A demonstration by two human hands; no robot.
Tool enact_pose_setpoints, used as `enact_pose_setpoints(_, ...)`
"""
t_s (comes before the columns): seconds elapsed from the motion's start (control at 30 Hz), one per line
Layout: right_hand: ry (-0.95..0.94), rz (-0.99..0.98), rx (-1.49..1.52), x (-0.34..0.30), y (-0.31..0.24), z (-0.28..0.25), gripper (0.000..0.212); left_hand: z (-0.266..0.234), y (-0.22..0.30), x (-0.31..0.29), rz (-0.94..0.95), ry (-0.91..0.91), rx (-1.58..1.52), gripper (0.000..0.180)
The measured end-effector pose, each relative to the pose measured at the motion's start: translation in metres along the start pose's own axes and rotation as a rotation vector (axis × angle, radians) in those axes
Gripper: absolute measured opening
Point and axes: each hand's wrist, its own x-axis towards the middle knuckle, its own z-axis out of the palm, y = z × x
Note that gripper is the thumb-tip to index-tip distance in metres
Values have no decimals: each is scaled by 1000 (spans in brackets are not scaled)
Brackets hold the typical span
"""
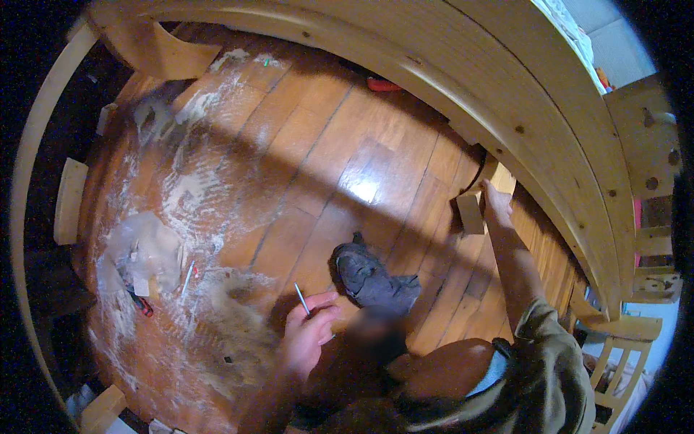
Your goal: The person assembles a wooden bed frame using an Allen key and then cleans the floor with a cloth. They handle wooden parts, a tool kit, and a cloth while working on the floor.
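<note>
Low in the middle, my left hand [309,336] is closed in a pinch around a thin pale rod [302,298], which points up and to the left. My right arm reaches out to the right, where my right hand [497,204] is closed at a light wooden block [470,214] beneath the wooden frame. Its fingertips are partly hidden against the wood. Between my hands, a dark grey crumpled item [370,278], perhaps a glove or cloth, lies on the floorboards near my legs.
A curved-looking pale wooden beam [506,94] spans the top and right. Pale dust [202,192] covers the floor at left, around a clear plastic bag [148,249] with a red-and-black tool [144,307]. A red object [382,85] lies under the beam.
</note>
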Motion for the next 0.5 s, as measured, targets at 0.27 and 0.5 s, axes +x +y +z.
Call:
enact_pose_setpoints(0.27,-53,-619,190,37,7,32,109,1,-16,13,-19,74,-135,21)
enact_pose_setpoints(0.5,-117,-776,-63,30,0,72,85,-2,-11,17,-8,162,-174,21)
